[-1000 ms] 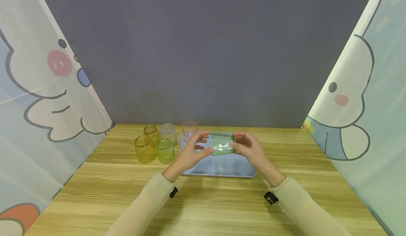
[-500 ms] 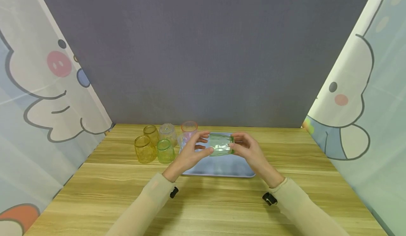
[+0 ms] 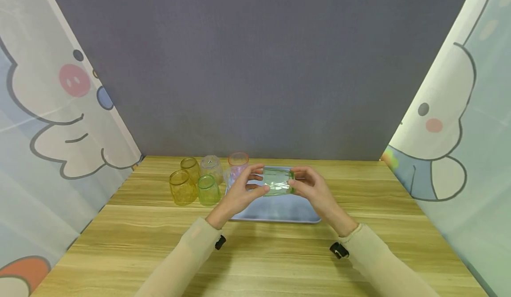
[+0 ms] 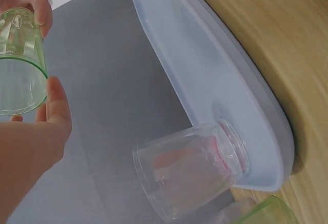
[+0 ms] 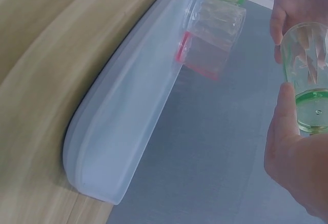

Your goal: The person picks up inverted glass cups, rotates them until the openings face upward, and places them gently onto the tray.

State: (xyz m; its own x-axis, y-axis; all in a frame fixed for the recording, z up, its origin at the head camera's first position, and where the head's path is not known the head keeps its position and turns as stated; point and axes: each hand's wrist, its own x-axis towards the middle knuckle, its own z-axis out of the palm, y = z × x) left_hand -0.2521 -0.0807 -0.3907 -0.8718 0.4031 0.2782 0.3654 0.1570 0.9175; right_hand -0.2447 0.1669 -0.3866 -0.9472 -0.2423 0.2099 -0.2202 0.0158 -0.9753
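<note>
Over the pale blue tray (image 3: 279, 211), a clear green cup (image 3: 277, 180) lies on its side in the air between both hands. My left hand (image 3: 243, 191) pinches its left end, thumb in front and fingers behind. The right hand (image 3: 317, 191) holds the opposite end the same way. In the left wrist view, the open mouth of the green cup (image 4: 23, 83) faces the left hand. Its thick base shows beside the right hand (image 5: 302, 155) in the right wrist view. A colourless cup (image 4: 179, 172) stands on the tray's left end, with a pink-rimmed cup (image 3: 238, 160) behind.
Left of the tray stand two amber cups (image 3: 183, 190), another green cup (image 3: 209, 192) and a pale, faintly purple cup (image 3: 211, 168), grouped closely. A grey panel (image 3: 255, 75) rises at the back edge of the wooden table (image 3: 263, 261).
The green cup and right hand have shifted very slightly left since a second ago. Both hands keep their hold; the other cups and the tray stay put.
</note>
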